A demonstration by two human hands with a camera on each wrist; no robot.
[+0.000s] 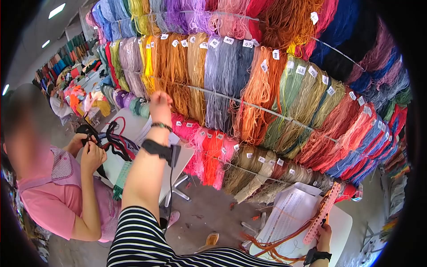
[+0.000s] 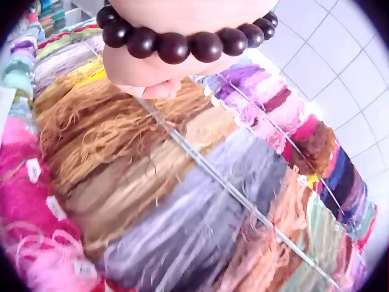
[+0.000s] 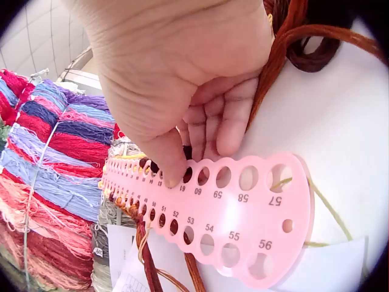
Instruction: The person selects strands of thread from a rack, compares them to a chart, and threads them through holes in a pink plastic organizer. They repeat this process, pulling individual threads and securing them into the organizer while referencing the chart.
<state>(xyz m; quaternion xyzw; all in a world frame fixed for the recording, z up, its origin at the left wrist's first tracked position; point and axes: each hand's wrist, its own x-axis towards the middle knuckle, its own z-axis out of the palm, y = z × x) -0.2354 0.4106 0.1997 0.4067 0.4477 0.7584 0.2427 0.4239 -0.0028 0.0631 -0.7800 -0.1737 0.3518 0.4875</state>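
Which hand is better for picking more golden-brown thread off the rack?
Probably the left hand: it's raised right by the golden-brown thread. The right hand is lower, away from that thread, and busy pinching the pink holed card.

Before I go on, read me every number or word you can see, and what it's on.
"51", "52", "53", "54", "55", "56": one edge of the pink card.
"57", "58", "59", "60", "61": its other edge, upside down.
Its farther numbers: too small.
White tags on yarn bundles: too blurred.
Printed sheet: too small.
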